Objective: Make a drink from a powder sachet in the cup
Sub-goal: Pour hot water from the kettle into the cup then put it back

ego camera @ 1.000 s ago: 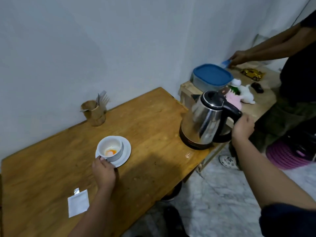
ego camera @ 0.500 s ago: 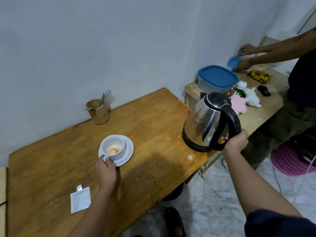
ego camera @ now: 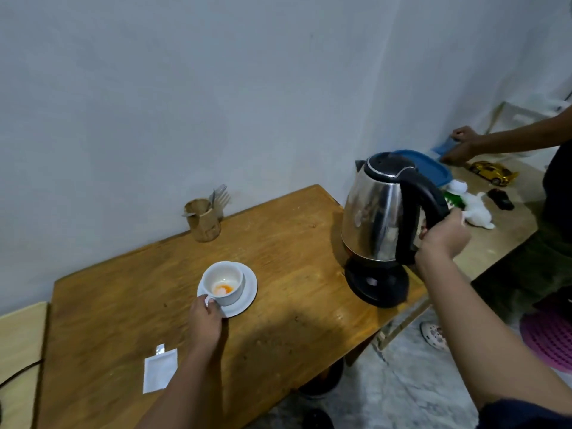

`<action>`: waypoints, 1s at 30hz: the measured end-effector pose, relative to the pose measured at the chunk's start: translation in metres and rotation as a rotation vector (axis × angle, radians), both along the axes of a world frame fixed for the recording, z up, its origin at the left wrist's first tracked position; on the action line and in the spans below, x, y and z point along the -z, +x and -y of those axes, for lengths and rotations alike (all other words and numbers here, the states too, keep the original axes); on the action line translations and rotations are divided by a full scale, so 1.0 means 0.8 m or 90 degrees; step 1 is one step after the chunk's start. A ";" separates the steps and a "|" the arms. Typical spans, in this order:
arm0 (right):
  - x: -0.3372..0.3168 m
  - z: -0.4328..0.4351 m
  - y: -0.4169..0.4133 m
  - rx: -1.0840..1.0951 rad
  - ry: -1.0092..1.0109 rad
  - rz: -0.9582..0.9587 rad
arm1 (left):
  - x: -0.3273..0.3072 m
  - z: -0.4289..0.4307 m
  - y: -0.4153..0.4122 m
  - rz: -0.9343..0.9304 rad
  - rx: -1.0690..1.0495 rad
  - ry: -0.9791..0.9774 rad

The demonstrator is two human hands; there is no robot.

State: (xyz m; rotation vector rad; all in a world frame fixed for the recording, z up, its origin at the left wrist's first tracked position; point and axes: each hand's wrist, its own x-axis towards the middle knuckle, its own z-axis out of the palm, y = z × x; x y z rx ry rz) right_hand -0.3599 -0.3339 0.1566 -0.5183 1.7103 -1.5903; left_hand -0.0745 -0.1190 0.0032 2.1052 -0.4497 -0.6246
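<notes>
**Q:** ok what's actually on the desk (ego camera: 278, 243) right now, can you count it out?

**Me:** One cup (ego camera: 223, 283), one saucer (ego camera: 247, 294), one kettle (ego camera: 376, 212), one kettle base (ego camera: 376, 287), one sachet (ego camera: 159, 370) and one holder (ego camera: 204, 219) with a few forks in it. Taking the cup as the reference point: it sits on the saucer, the sachet lies flat nearer me and to its left, the holder stands beyond it by the wall, and the kettle is well off to its right.

**Q:** materials?

**Me:** Cup and saucer are smooth white, both round, with a dab of orange powder at the bottom of the cup. The kettle is shiny steel with a black lid and a curved black handle; its base is a round black disc. The sachet is a flat white rectangle with a torn silvery corner. The desk is worn, scuffed wood.

**Q:** and your hands?

**Me:** My left hand (ego camera: 205, 320) is curled loosely, fingertips on the cup's handle at the saucer's near edge. My right hand (ego camera: 442, 239) is clenched round the kettle's handle, and the kettle hangs clear above its base, to the right of the cup.
</notes>
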 end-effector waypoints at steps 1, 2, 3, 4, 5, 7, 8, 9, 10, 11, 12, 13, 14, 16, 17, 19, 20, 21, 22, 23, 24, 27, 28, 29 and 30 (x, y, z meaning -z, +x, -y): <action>-0.007 0.005 0.008 -0.027 -0.008 -0.029 | -0.003 0.000 0.001 -0.001 0.003 0.004; -0.016 0.006 0.019 -0.062 -0.013 -0.068 | -0.004 0.000 0.001 0.000 0.011 0.007; -0.023 0.005 0.030 -0.102 -0.016 -0.105 | -0.005 0.000 0.003 0.001 0.022 0.005; -0.031 0.002 0.042 -0.138 -0.015 -0.140 | -0.005 -0.001 0.005 0.002 0.034 0.002; -0.035 0.000 0.054 -0.171 -0.016 -0.164 | -0.006 -0.001 0.007 0.000 0.042 0.002; -0.035 0.000 0.077 -0.238 -0.026 -0.199 | -0.008 -0.003 0.009 -0.007 0.049 0.005; -0.033 0.000 0.089 -0.275 -0.030 -0.214 | -0.009 -0.004 0.008 -0.008 0.051 0.005; -0.030 0.000 0.102 -0.311 -0.030 -0.243 | -0.012 -0.005 0.007 -0.004 0.052 0.004; -0.027 0.000 0.115 -0.347 -0.030 -0.278 | -0.013 -0.005 0.007 0.001 0.052 0.007; -0.024 0.000 0.128 -0.378 -0.027 -0.305 | -0.015 -0.006 0.005 0.008 0.053 0.009; -0.021 0.000 0.141 -0.405 -0.018 -0.315 | -0.015 -0.007 0.005 0.013 0.053 0.012; -0.021 -0.002 0.153 -0.432 -0.011 -0.321 | -0.015 -0.007 0.005 0.017 0.053 0.016; -0.021 -0.005 0.165 -0.462 -0.009 -0.338 | -0.015 -0.008 0.005 0.020 0.052 0.022; -0.023 -0.011 0.188 -0.536 -0.017 -0.406 | -0.017 -0.008 0.004 0.025 0.048 0.031; -0.023 -0.012 0.198 -0.576 -0.026 -0.442 | -0.020 -0.008 0.004 0.027 0.045 0.034; -0.024 -0.016 0.217 -0.645 -0.047 -0.509 | -0.023 -0.005 0.003 0.028 0.040 0.043; -0.024 -0.017 0.228 -0.679 -0.063 -0.546 | -0.024 -0.005 0.003 0.026 0.034 0.052; -0.024 -0.019 0.237 -0.711 -0.077 -0.585 | -0.026 -0.005 0.003 0.026 0.030 0.060; -0.024 -0.021 0.245 -0.738 -0.091 -0.622 | -0.026 -0.005 0.002 0.025 0.027 0.066; -0.023 -0.023 0.253 -0.762 -0.102 -0.652 | -0.026 -0.006 0.002 0.027 0.027 0.069; -0.023 -0.024 0.260 -0.780 -0.114 -0.677 | -0.027 -0.006 0.001 0.026 0.026 0.072; -0.023 -0.027 0.274 -0.818 -0.162 -0.735 | -0.029 -0.007 0.001 0.024 0.027 0.076; -0.024 -0.028 0.279 -0.827 -0.176 -0.753 | -0.029 -0.008 0.002 0.022 0.025 0.077; -0.025 -0.028 0.283 -0.835 -0.186 -0.772 | -0.030 -0.008 0.002 0.019 0.023 0.075; -0.027 -0.027 0.287 -0.841 -0.193 -0.790 | -0.030 -0.008 0.002 0.015 0.022 0.072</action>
